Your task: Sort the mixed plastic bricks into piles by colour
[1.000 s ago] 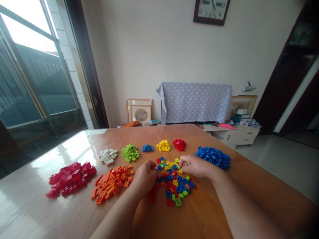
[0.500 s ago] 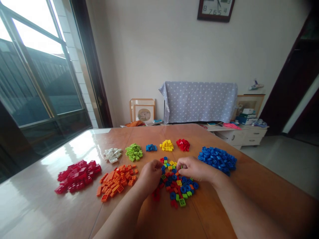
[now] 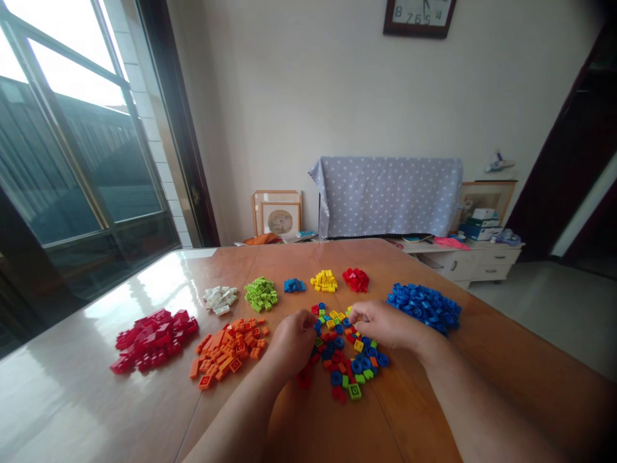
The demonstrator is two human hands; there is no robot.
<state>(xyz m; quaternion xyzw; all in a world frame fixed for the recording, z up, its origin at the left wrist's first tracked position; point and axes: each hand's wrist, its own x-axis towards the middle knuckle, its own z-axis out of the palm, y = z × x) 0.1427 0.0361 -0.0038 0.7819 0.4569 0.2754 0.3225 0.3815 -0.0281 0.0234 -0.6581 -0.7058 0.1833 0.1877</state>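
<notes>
A mixed pile of small building bricks [image 3: 357, 366] lies in front of me, with red, blue, yellow, green and orange pieces, some of them round and blue. My left hand [image 3: 295, 341] is at the pile's left side, thumb and fingers curled together; whatever sits between them is hidden. At the upper right of the pile my right hand [image 3: 380, 323] is closed in a pinch, its fingertips down among the pieces. I cannot make out what it holds.
On the wooden table [image 3: 144, 411] are single-colour piles: crimson bricks [image 3: 154, 341], orange bricks [image 3: 226, 354], white bricks [image 3: 220, 299], lime bricks [image 3: 261, 294], small blue bricks [image 3: 294, 285], yellow bricks [image 3: 324, 280], red bricks [image 3: 355, 280] and a large blue pile [image 3: 424, 307].
My right hand has shifted slightly right, and a yellow brick and neighbouring pieces in the mixed pile have moved right and up. My left hand stays nearly in place. The view has shifted a little.
</notes>
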